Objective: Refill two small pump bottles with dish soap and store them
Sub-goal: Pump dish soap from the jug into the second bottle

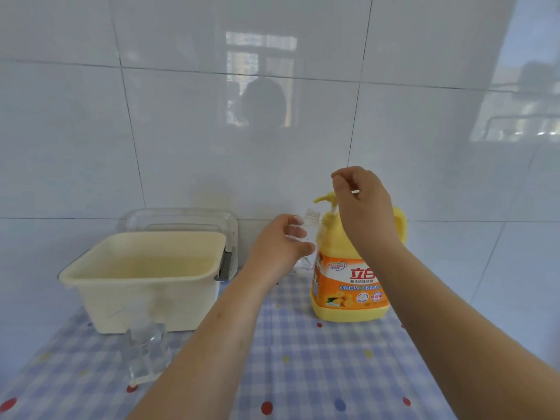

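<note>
A large yellow dish soap jug (348, 280) with an orange label stands on the checked tablecloth near the wall. My left hand (278, 247) holds a small clear bottle (309, 219), its open neck just under the jug's yellow pump spout (321, 197). My right hand (362, 204) hovers on top of the pump head with curled fingers, and a small white part (355, 192) shows between them. What that part is cannot be made out. A second small clear bottle (145, 353) stands in front of the cream tub.
A cream plastic tub (91, 286) sits at the left. Behind it, a clear container (181, 216) leans at the white tiled wall. The blue checked tablecloth (318, 368) covers the counter.
</note>
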Demonstrator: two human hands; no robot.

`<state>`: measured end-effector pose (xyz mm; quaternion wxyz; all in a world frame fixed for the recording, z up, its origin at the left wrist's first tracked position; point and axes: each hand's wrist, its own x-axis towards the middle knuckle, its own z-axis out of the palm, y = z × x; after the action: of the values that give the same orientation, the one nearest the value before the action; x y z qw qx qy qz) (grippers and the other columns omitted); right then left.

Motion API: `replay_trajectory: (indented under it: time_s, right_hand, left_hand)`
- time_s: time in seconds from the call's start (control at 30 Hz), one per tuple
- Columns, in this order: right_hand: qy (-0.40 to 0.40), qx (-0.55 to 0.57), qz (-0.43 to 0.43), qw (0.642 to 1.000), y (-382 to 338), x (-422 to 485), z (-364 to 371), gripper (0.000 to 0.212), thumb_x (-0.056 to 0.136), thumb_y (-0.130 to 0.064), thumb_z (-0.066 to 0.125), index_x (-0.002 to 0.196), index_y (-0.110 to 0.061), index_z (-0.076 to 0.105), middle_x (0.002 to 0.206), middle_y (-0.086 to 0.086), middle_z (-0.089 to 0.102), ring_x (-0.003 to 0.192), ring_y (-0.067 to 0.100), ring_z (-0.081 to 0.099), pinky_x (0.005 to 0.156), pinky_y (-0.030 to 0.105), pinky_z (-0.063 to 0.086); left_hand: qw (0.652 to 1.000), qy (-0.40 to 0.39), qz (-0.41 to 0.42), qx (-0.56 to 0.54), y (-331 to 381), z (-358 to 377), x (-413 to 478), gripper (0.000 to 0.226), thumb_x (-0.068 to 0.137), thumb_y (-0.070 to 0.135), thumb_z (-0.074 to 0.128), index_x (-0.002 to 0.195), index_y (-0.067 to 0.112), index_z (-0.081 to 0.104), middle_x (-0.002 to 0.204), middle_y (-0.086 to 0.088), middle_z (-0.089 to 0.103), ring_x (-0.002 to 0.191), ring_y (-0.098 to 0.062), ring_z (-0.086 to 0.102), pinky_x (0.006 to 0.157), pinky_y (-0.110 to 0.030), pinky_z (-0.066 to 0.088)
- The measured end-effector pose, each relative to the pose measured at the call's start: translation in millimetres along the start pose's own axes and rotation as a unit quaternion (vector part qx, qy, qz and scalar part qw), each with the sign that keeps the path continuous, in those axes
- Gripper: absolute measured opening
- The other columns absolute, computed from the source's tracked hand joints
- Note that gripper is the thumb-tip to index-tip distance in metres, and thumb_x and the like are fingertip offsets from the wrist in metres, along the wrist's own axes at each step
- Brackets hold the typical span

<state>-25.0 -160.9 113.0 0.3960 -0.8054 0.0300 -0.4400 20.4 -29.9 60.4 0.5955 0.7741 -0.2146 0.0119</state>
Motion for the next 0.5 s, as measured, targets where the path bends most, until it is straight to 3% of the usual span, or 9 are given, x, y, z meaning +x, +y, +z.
replay_trajectory:
  time_s: [0.2, 0.33, 0.5]
  right_hand:
    - [-0.043, -0.019, 0.052, 0.998, 3.4, 26.3, 9.4, 0.021, 0.098, -0.025, 0.044, 0.099, -0.015, 0.063, 0.088, 0.003, 0.067, 0.069, 0.014, 0.057, 0.059, 0.027, 0.044]
    - [-0.072, -0.033, 0.058, 0.995, 5.2, 36.5, 14.3, 0.023, 0.098, -0.023, 0.044, 0.099, -0.014, 0.065, 0.083, 0.0, 0.067, 0.058, 0.003, 0.053, 0.052, 0.021, 0.04]
    - [-0.092, -0.062, 0.063, 0.992, 6.7, 47.6, 21.4, 0.02, 0.095, -0.02, 0.048, 0.097, -0.016, 0.068, 0.077, -0.001, 0.066, 0.065, 0.014, 0.062, 0.055, 0.024, 0.044]
  left_hand:
    - [1.0, 0.009, 0.018, 0.007, 2.9, 0.5, 7.1, 0.034, 0.076, 0.013, 0.074, 0.101, 0.028, 0.057, 0.097, 0.01, 0.065, 0.089, -0.011, 0.067, 0.087, -0.041, 0.054]
    - [0.999, 0.011, 0.032, 0.001, 2.8, 1.1, 9.9, 0.035, 0.076, 0.013, 0.074, 0.103, 0.028, 0.057, 0.097, 0.011, 0.065, 0.089, -0.009, 0.066, 0.086, -0.037, 0.055]
    - [0.999, 0.004, 0.049, 0.001, 3.2, 1.1, 12.3, 0.037, 0.077, 0.014, 0.073, 0.107, 0.03, 0.057, 0.099, 0.013, 0.065, 0.089, -0.005, 0.064, 0.08, -0.028, 0.055]
